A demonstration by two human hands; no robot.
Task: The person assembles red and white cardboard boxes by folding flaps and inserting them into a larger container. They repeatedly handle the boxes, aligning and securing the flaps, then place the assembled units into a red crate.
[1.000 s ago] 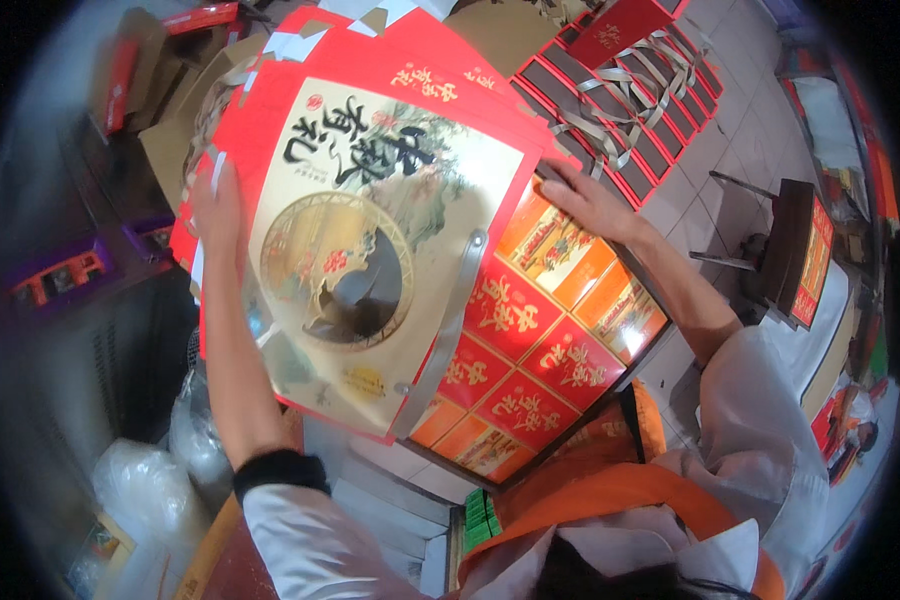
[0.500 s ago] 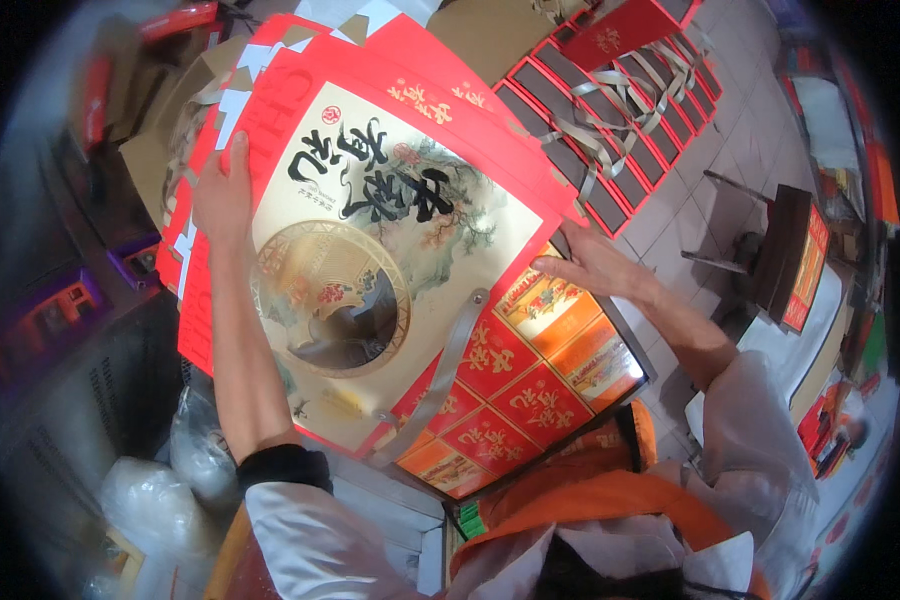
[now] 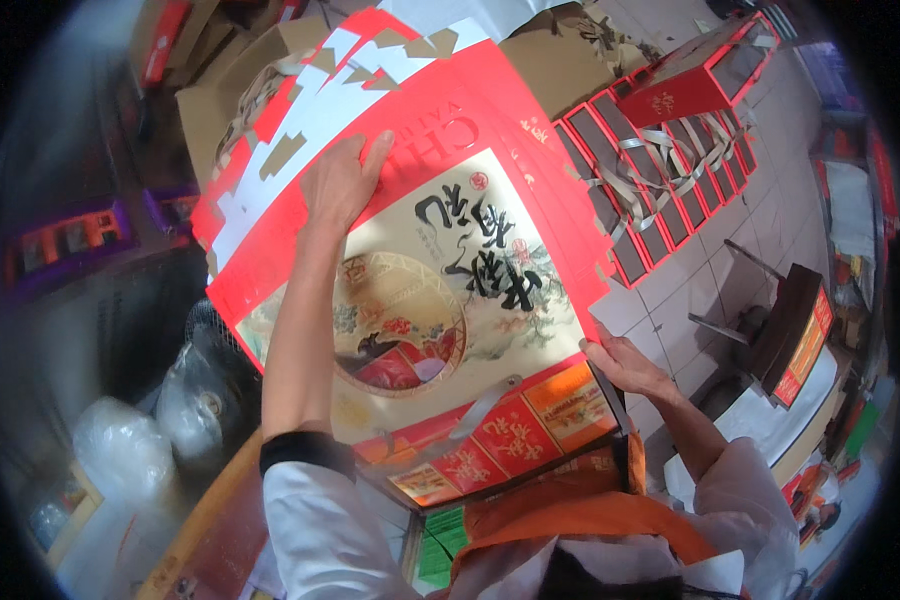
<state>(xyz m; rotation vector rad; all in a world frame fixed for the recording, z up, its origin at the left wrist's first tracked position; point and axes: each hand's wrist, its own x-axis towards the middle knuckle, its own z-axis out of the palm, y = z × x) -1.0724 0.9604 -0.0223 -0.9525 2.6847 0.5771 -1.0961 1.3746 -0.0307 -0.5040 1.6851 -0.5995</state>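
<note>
A flat red-and-cream printed carton sleeve (image 3: 530, 215) lies tilted before me, with a round cut-out and a grey ribbon handle (image 3: 485, 405). My left hand (image 3: 342, 185) grips its red upper part, thumb on the face and fingers curled, their tips hidden. At the right edge, my right hand (image 3: 630, 365) pinches the sleeve, thumb on top and the other fingers mostly out of sight. More red blanks with white flaps fan out behind it. Under its near edge shows a gift box tray of small red and orange boxes (image 3: 515, 435), close to my body.
Several red boxes (image 3: 660, 235) with ribbon handles stand in a row at the far right, one lying across them. A dark stool-like stand (image 3: 795, 330) is on the tiled floor. Clear plastic bags (image 3: 125, 440) lie at the left; brown cartons (image 3: 210, 120) are behind.
The sleeve has turned and shifted rightward, and the red blanks have moved with it. My left hand has moved right and farther onto the red panel; my right hand is lower along the edge.
</note>
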